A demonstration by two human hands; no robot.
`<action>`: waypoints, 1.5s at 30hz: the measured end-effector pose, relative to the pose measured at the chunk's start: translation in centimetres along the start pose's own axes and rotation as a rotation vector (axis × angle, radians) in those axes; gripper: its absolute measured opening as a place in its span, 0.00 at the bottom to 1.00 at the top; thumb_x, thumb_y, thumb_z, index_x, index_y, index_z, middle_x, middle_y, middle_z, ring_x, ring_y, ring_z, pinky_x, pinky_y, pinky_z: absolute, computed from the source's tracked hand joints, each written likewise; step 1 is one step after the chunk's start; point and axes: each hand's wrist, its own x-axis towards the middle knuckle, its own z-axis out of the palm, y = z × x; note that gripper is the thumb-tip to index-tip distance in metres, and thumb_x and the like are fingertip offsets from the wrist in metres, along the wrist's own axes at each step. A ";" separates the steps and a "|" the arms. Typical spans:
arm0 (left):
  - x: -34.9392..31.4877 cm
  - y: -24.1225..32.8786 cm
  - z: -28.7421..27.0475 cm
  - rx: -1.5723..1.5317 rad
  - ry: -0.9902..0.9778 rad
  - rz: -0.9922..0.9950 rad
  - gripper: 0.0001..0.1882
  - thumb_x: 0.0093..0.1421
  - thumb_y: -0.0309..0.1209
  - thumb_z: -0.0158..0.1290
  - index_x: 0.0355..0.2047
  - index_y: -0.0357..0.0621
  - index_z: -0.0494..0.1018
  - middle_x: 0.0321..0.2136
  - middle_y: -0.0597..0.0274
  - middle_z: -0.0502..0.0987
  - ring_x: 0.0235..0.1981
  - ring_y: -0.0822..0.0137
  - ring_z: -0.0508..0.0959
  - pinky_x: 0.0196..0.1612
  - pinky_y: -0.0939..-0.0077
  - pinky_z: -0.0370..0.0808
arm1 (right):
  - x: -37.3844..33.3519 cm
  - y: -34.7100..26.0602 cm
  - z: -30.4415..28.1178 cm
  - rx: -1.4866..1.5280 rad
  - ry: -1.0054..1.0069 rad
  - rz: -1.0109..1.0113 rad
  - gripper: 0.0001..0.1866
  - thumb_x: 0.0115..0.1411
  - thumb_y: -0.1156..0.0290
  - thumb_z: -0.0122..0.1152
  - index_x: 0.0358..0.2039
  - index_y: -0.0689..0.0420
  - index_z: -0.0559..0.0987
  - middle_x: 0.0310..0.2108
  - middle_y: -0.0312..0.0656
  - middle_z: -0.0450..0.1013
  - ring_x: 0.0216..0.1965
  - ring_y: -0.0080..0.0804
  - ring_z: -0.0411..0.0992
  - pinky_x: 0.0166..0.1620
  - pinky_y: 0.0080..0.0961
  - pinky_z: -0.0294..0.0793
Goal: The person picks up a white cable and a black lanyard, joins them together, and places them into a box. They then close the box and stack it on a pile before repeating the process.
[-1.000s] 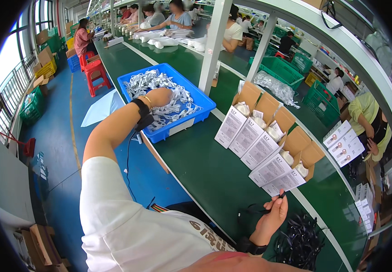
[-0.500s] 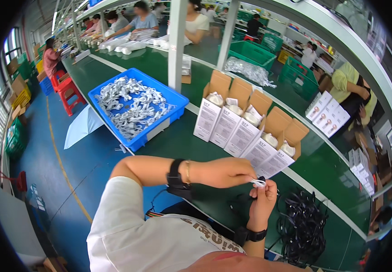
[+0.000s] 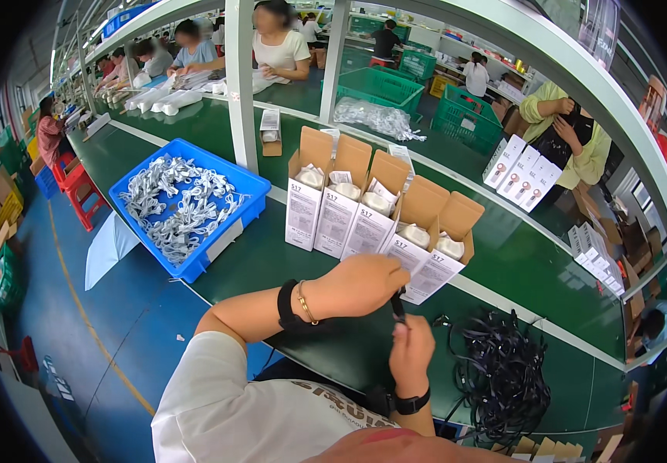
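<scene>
My left hand (image 3: 360, 284) is closed over the front of the open white boxes, its fingertips on one end of a short black strap (image 3: 398, 307). Lower and to the right, my right hand (image 3: 412, 353) pinches the strap's other end between thumb and fingers. Whether a white cord is tucked inside the left hand, I cannot tell. Just beyond stands a row of several upright white boxes (image 3: 343, 224) with brown flaps raised and white rounded items inside. To the right of my right hand lies a tangled heap of black straps (image 3: 503, 378).
A blue bin (image 3: 229, 241) of bundled white cords sits at the left on the green table (image 3: 333, 339). White posts (image 3: 241, 92) and a rail rise beyond it. Across the table, a person in yellow (image 3: 580, 154) stands behind white boxes (image 3: 520, 174). A red stool (image 3: 79, 193) is at far left.
The view has turned, so the scene sits further left. The white cord seen between my hands no longer shows; a black strap is stretched between them now, the left hand nearer the boxes.
</scene>
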 end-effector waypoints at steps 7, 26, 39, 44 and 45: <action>-1.1 -0.5 0.2 -1.208 -0.317 -0.090 0.07 0.59 0.30 0.50 0.36 0.41 0.69 0.30 0.56 0.73 0.29 0.56 0.75 0.30 0.68 0.71 | 0.3 0.4 0.6 0.140 -0.010 -0.020 0.04 0.58 0.75 0.54 0.32 0.62 0.73 0.30 0.47 0.72 0.28 0.41 0.71 0.33 0.30 0.69; -1.2 -1.1 2.4 -0.377 -0.058 0.114 0.06 0.59 0.29 0.51 0.36 0.41 0.69 0.27 0.60 0.72 0.28 0.69 0.75 0.32 0.73 0.71 | 0.9 0.5 -0.2 0.014 0.094 0.027 0.05 0.60 0.73 0.54 0.29 0.61 0.74 0.21 0.34 0.68 0.21 0.19 0.63 0.25 0.17 0.61; -1.6 -1.0 2.9 -0.576 0.107 -0.074 0.05 0.62 0.27 0.49 0.36 0.39 0.68 0.27 0.63 0.73 0.30 0.73 0.75 0.34 0.78 0.72 | 0.5 0.0 1.4 -0.074 0.083 -0.071 0.05 0.57 0.76 0.58 0.34 0.60 0.76 0.27 0.36 0.70 0.26 0.24 0.67 0.30 0.19 0.66; -1.5 -1.5 2.4 -1.291 -0.543 -0.232 0.05 0.63 0.29 0.48 0.36 0.40 0.68 0.28 0.64 0.74 0.31 0.75 0.75 0.35 0.79 0.72 | 0.3 1.6 -0.2 0.237 0.161 0.032 0.08 0.57 0.77 0.57 0.38 0.60 0.77 0.34 0.39 0.72 0.34 0.28 0.70 0.37 0.24 0.69; -1.5 -1.4 2.5 -1.293 -0.548 -0.226 0.05 0.63 0.29 0.48 0.36 0.40 0.68 0.28 0.64 0.74 0.31 0.75 0.75 0.35 0.79 0.72 | 0.2 2.3 -0.4 0.401 0.087 0.015 0.09 0.58 0.76 0.56 0.40 0.60 0.76 0.36 0.40 0.72 0.36 0.29 0.70 0.40 0.25 0.69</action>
